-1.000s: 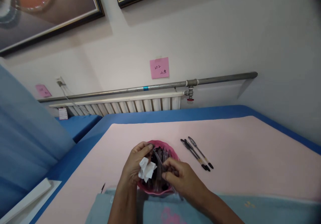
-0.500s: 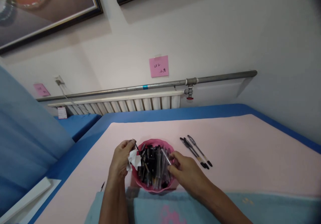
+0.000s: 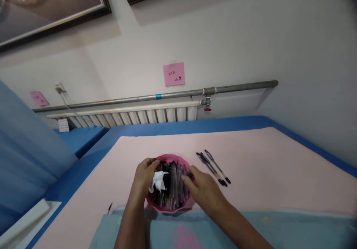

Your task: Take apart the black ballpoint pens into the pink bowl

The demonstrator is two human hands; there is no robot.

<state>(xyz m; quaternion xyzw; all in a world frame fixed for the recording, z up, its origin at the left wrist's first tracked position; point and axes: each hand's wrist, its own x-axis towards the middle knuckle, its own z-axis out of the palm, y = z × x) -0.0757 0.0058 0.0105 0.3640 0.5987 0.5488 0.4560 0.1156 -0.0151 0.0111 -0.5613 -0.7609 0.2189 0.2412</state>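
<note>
A pink scalloped basket (image 3: 167,210) stands before me, filled with black pen caps (image 3: 166,182) and clear pen barrels (image 3: 176,186). My left hand (image 3: 145,172) is closed at the basket's left rim, with a crumpled white tissue (image 3: 158,181) hanging from it over the caps. Its fingertips are near the dark pieces; whether they pinch one is unclear. My right hand (image 3: 199,184) is closed at the right rim, thumb and fingers pinched beside the barrels. What lies between them is hidden. Several assembled black-capped pens (image 3: 213,167) lie to the right.
A pink sheet (image 3: 267,171) covers the blue-edged table (image 3: 192,125). A thin dark pen piece (image 3: 109,207) lies at the left, near a light-blue cloth (image 3: 161,230) along the front. Behind are a radiator (image 3: 156,116) and a pipe (image 3: 240,87); a blue curtain (image 3: 25,148) hangs left.
My left hand has moved right, bringing the tissue over the basket. The clear barrel seen in my right hand no longer shows there distinctly. The view has shifted slightly.
</note>
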